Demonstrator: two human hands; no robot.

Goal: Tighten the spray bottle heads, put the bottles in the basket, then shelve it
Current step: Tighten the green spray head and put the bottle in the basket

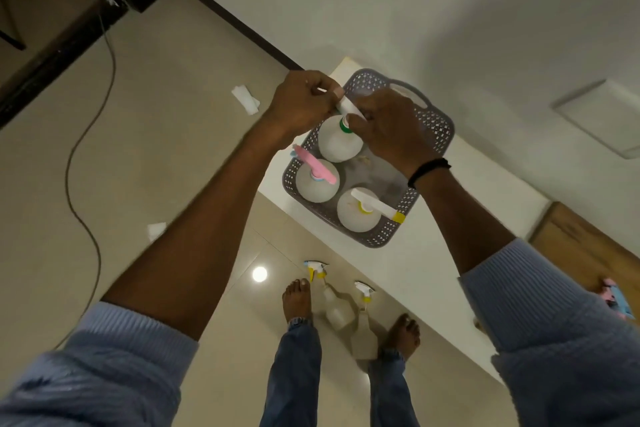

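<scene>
Green-collared bottle [337,144] at the far end of the grey basket [438,130]: round, translucent white body seen from above, narrowing to a green collar [344,126] under a white spray head [348,108]. Left hand [301,102] curled tight round the white spray head, fingers and thumb wrapped over it. Right hand [388,128] pinching at the green collar, thumb and fingertips closed on the neck, black wristband [427,170] on that wrist. Standing on the basket bottom or lifted a little: not clear. Basket of perforated plastic with a cut-out handle at its far end, set on a white ledge [485,191] along the wall. Nearer the camera, inside the basket, two more of the same round pale shape: pink-headed bottle [311,189] on the left, its long trigger head pink, and yellow-nozzled bottle [355,218] on the right, with white head, yellow collar and yellow nozzle reaching to the basket wall. Down on the tiled floor [173,156], between two bare feet, left floor bottle [334,308] and right floor bottle [363,336], both pale with white-and-yellow heads. Any label or lettering on the bottles too blurred to read.
</scene>
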